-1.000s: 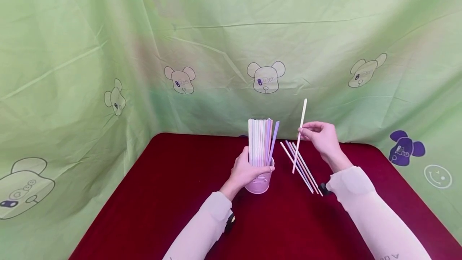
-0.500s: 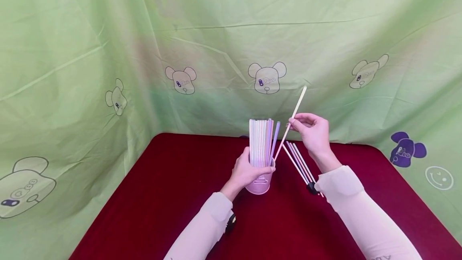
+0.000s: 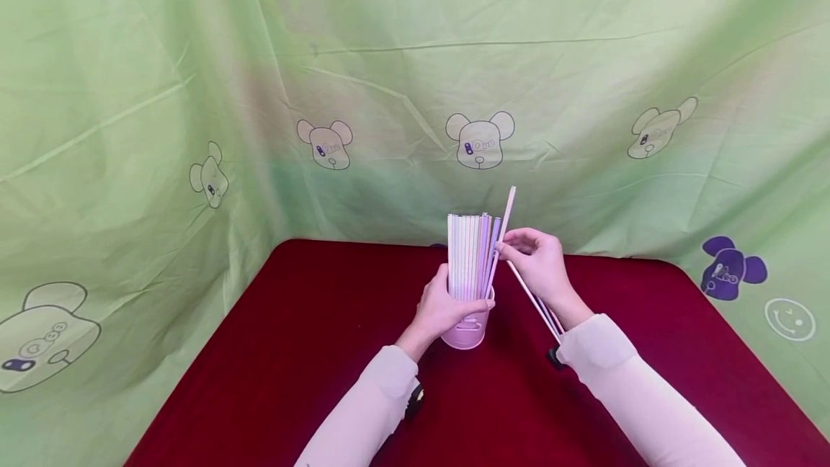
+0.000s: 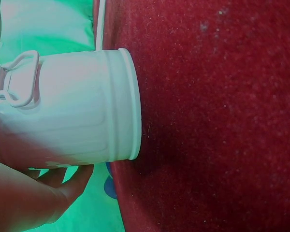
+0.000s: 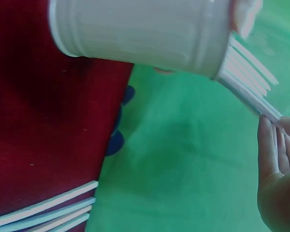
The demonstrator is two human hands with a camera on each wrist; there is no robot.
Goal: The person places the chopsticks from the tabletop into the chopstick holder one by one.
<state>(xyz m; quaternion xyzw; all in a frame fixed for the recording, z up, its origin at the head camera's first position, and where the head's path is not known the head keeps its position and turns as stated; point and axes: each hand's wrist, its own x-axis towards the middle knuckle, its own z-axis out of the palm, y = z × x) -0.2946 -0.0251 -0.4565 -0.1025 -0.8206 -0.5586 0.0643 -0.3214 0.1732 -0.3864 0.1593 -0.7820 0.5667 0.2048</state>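
My left hand [image 3: 441, 307] grips a small pale pink bucket [image 3: 464, 337] that stands upright on the table. A dense bunch of pastel straws [image 3: 463, 254] rises from it, with a purple straw leaning at its right side. In the left wrist view, fingers [image 4: 75, 186] wrap the wall of the bucket below its wire handle [image 4: 28, 79]. Thumb and fingertips of my right hand [image 3: 538, 265] pinch a pale straw [image 3: 509, 209] partway along its length. Its lower end is inside the bucket's mouth, as the right wrist view also shows.
Several loose straws [image 3: 528, 294] lie on the red tablecloth [image 3: 324, 337] right of the bucket, partly hidden under my right hand and sleeve. A green curtain [image 3: 389, 56] with printed bear heads hangs behind the table's far edge and along its left side.
My right hand has moved left from over the loose straws, bringing the pale straw to the bucket and lowering it in. The left hand keeps its grip on the bucket.
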